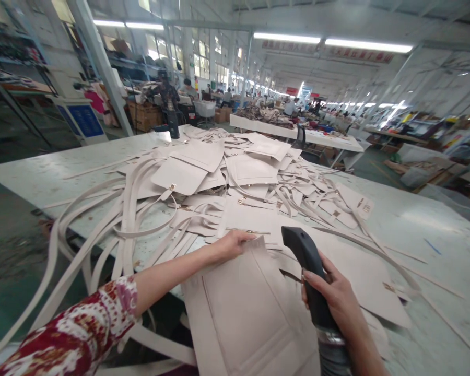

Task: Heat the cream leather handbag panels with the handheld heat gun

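My left hand (235, 244) is closed on the top edge of a beige leather-like bag piece (250, 308), which has stitched lines and hangs tilted toward me over the near table edge. In my right hand (332, 292) is a black curved nozzle (307, 256) with a metal collar and a dark, ribbed lower part. Its tip points up and left, just right of the bag piece and apart from it. Beyond my hands, a heap of beige bag panels (254, 167) lies on the table, several with gold-coloured metal fittings.
Long beige straps (129, 209) spill over the left edge of the pale green table (426, 245). Loose thin strips and a small blue piece (433, 246) lie on the right. Behind stands another white table (321, 137) piled with material. People work farther back.
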{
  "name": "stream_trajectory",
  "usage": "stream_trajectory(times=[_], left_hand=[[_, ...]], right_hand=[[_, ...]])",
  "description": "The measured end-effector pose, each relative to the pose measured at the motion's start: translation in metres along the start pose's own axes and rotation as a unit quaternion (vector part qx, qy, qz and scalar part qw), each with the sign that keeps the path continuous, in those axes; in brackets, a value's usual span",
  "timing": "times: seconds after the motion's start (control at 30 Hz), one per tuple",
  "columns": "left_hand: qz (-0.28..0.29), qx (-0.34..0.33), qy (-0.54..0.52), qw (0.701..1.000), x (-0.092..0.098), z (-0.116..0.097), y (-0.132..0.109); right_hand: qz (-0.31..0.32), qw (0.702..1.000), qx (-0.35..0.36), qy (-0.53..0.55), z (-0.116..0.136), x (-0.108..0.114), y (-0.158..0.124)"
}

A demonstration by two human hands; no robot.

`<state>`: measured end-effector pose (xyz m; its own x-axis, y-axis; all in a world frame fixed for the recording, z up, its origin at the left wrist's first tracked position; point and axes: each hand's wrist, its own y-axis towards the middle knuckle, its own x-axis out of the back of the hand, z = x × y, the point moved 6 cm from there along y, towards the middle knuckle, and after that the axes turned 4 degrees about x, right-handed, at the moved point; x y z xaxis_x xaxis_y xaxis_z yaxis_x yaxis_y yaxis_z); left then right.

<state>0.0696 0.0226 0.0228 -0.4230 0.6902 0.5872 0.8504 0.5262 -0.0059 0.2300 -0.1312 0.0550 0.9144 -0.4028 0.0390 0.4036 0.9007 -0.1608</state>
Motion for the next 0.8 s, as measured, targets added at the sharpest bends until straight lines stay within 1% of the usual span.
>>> stream_trajectory(times=[0.03,0.07,0.1,0.13,0.2,0.27,0.37,0.47,0.57,0.63,0.73,0.77,0.8], left_hand=[[-0.021,-0.017,0.104,0.994,-0.004,-0.005,-0.004],[-0.032,-0.032,0.199,0.979,-0.012,-0.011,-0.008],[-0.031,-0.043,0.277,0.959,-0.022,-0.015,-0.013],[-0.021,-0.049,0.336,0.94,-0.033,-0.018,-0.017],[0.008,-0.05,0.404,0.913,-0.054,-0.02,-0.024],[0.022,-0.032,0.432,0.901,-0.065,-0.016,-0.029],[0.01,-0.02,0.447,0.894,-0.071,-0.01,-0.035],[-0.036,-0.034,0.478,0.877,-0.075,-0.008,-0.045],[-0.083,-0.049,0.512,0.854,-0.083,-0.01,-0.056],[-0.09,-0.069,0.531,0.84,-0.093,-0.012,-0.063],[-0.083,-0.089,0.56,0.819,-0.113,-0.013,-0.068],[-0.081,-0.09,0.564,0.817,-0.121,-0.013,-0.069],[-0.085,-0.089,0.557,0.821,-0.127,-0.014,-0.07]], right_hand=[[-0.013,1.0,-0.004,-0.006,0.0,0.003,-0.01],[-0.027,0.999,-0.007,-0.016,0.0,0.006,-0.02],[-0.041,0.999,-0.007,-0.031,-0.001,0.008,-0.03],[-0.052,0.997,-0.006,-0.052,-0.003,0.008,-0.039],[-0.06,0.994,-0.014,-0.088,-0.011,0.005,-0.055],[-0.048,0.994,-0.03,-0.092,-0.023,-0.003,-0.065],[-0.022,0.995,-0.052,-0.083,-0.04,-0.017,-0.07],[0.002,0.995,-0.054,-0.081,-0.046,-0.03,-0.066],[0.001,0.996,-0.054,-0.077,-0.048,-0.036,-0.058],[-0.002,0.996,-0.056,-0.075,-0.049,-0.037,-0.055],[0.012,0.995,-0.06,-0.084,-0.049,-0.038,-0.054],[0.016,0.994,-0.057,-0.09,-0.048,-0.038,-0.055],[0.016,0.994,-0.051,-0.096,-0.047,-0.038,-0.056]])
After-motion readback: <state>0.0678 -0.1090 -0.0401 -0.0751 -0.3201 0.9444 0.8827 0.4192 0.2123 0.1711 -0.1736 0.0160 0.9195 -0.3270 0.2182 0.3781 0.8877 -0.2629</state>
